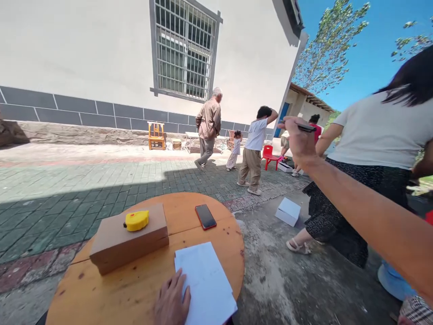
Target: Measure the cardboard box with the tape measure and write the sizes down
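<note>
The person's right forearm [358, 207] is reaching in from the lower right, nearest the camera, and ending in a raised right hand [298, 140] whose fingers are curling around a dark pen-like object [306, 128], well above and apart from the stack of white paper [208, 284]. That stack is lying on the near right part of the round wooden tabletop [135, 282], its lower corner reaching the rim. The left hand [172, 299] is resting palm down across the paper's left edge, fingers slightly spread and gripping nothing. Just beyond the paper, a red-edged smartphone [205, 216] is lying screen up. To the left, a brown cardboard box [131, 246] is sitting on the wood, with a yellow tape measure [137, 220] resting on its top. Beyond the tabletop, a white box [288, 211] is standing on the concrete near a person in a dark skirt [379, 131]. Farther off, a person in a brown shirt [209, 119] is walking over the paving, and a person in khaki trousers [252, 164] is standing near a red chair [269, 155]. Behind them, a barred window [184, 52] is overlooking the yard.
</note>
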Demonstrator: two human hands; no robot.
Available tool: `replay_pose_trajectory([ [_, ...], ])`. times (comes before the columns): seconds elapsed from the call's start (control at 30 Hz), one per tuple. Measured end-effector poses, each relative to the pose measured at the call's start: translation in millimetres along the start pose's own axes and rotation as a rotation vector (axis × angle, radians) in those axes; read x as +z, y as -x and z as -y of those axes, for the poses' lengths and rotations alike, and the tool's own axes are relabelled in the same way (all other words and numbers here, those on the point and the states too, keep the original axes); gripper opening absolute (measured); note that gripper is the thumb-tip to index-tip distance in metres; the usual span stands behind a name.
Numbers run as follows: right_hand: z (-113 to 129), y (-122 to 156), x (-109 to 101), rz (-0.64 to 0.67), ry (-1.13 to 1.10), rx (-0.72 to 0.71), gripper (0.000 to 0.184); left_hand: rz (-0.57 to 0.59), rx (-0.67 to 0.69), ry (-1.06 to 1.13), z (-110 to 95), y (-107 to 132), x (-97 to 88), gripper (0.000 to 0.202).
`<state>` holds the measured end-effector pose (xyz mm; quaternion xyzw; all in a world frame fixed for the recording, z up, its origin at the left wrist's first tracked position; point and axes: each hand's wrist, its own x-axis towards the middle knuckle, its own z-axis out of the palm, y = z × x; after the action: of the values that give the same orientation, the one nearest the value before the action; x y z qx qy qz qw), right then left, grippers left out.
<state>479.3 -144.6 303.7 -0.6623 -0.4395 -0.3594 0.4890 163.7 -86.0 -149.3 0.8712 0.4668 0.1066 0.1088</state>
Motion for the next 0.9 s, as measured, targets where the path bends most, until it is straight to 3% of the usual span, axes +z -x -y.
replay_pose_trajectory([
  [0.1,24.0,110.4,15.4,0.388,-0.263,-0.009,0.029,-0.028,0.010,0.022,5.9,-2.3,9.8,0.040],
  [0.17,40.4,179.8,21.7,0.559,-0.389,-0.003,0.025,-0.032,0.015,0.028,7.9,-5.0,13.1,0.040],
  [0.27,60.8,252.8,29.6,0.736,-0.541,0.029,0.020,-0.028,0.015,0.015,4.2,-5.7,6.8,0.039],
  [0.3,65.3,268.5,31.6,0.827,-0.646,0.105,0.020,-0.038,0.018,0.013,1.0,-3.3,1.7,0.039],
  [0.4,68.9,299.9,36.6,0.966,-0.743,0.333,0.025,-0.099,0.045,0.052,-10.2,9.9,-16.5,0.035],
  [0.5,57.7,323.6,52.2,0.960,-0.707,0.470,0.031,-0.093,0.003,0.089,-14.0,15.7,-26.6,0.032],
  [0.7,32.9,373.7,104.0,0.965,-0.796,0.669,0.027,-0.055,-0.051,0.139,-4.2,4.6,-21.5,0.026],
  [0.9,30.4,402.9,150.2,1.013,-0.744,0.728,0.020,-0.039,-0.050,0.156,-5.2,0.6,-19.1,0.026],
])
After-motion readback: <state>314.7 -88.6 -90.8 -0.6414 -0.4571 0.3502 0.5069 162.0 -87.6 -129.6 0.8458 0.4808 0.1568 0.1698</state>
